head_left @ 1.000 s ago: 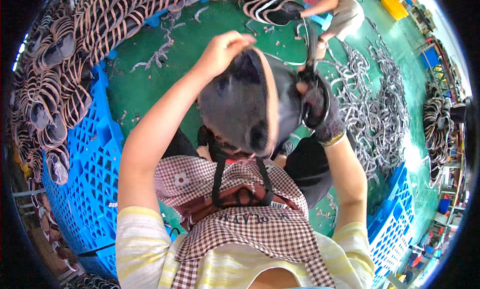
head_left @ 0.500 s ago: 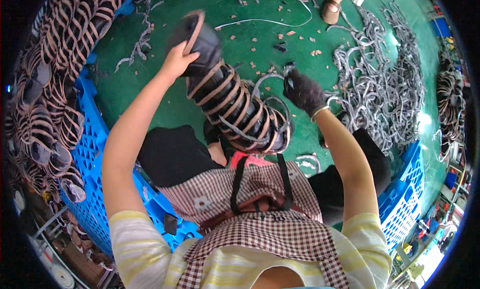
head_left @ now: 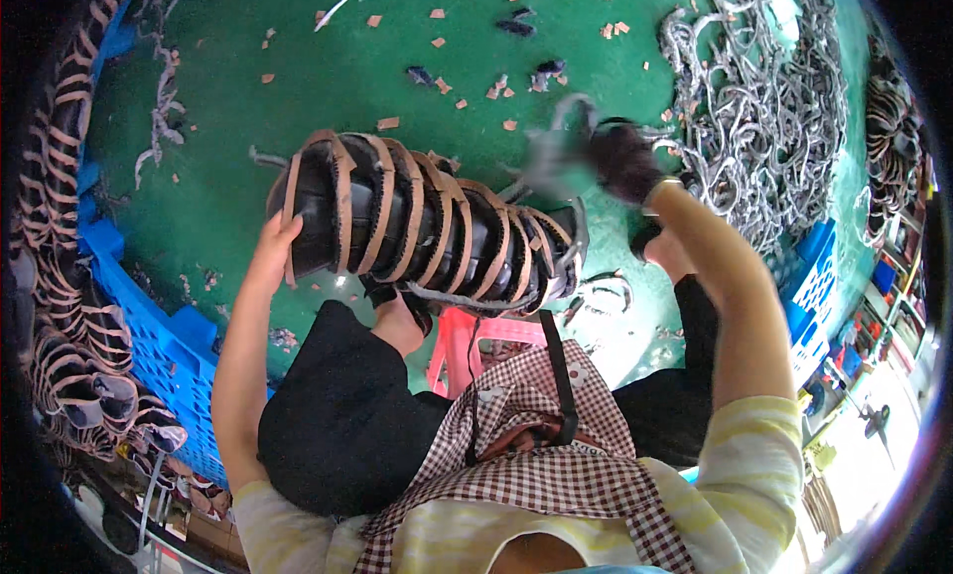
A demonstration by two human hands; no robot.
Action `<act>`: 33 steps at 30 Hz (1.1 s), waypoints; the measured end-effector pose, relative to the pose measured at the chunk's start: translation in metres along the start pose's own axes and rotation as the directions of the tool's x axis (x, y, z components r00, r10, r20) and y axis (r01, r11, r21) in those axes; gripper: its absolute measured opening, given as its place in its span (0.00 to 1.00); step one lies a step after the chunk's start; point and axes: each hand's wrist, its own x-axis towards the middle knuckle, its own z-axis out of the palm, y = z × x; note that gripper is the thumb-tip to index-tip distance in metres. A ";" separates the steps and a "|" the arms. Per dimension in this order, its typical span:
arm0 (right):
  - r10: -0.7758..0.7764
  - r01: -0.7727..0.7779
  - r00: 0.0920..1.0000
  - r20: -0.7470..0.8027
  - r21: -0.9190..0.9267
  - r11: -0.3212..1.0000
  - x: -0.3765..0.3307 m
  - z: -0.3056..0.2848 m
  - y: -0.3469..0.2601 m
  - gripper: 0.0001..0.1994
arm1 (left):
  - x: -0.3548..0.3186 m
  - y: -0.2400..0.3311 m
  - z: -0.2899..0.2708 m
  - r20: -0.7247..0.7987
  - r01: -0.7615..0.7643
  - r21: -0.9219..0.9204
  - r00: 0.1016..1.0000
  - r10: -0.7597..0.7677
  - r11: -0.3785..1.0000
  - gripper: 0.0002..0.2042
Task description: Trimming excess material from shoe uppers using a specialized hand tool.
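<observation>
A long stack of nested black shoe-like pieces with tan edges [head_left: 359, 212] lies crosswise above my knees, its right end lower. My bare left hand [head_left: 275, 246] grips the tan rim of the piece at the stack's left end, thumb on top. Beyond the stack's right end, my right hand [head_left: 627, 167] in a dark glove is closed, blurred by motion. A curled grey strip [head_left: 574, 101] comes out at its fingers, smeared. Whether the glove also holds a small tool cannot be made out. Grey strips also hang along the stack's near side.
A large heap of grey strips [head_left: 759, 127] covers the green floor [head_left: 328, 87] at right. Tan scraps lie scattered ahead. Blue plastic crates [head_left: 164, 356] flank me, with more stacked black pieces [head_left: 74, 326] at far left. A pink stool [head_left: 452, 341] stands between my legs.
The stack has swung from steeply tilted to nearly level, its left end coming down and left with my left hand. My right hand has shifted slightly right. The view has turned.
</observation>
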 end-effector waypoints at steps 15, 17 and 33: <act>0.636 -0.620 0.771 -0.018 0.202 0.758 -0.087 0.078 0.038 0.18 | 0.010 -0.012 0.022 -0.029 -0.006 -0.191 1.000 0.000 0.982 0.16; 0.607 -0.594 0.791 -0.073 0.145 0.792 -0.066 0.087 0.024 0.16 | 0.004 -0.009 0.015 -0.041 -0.003 -0.189 0.999 -0.004 0.982 0.16; 0.569 -0.568 0.823 0.008 0.068 0.820 -0.095 0.025 0.208 0.17 | 0.014 -0.005 0.018 -0.019 0.045 -0.213 0.999 -0.050 0.976 0.16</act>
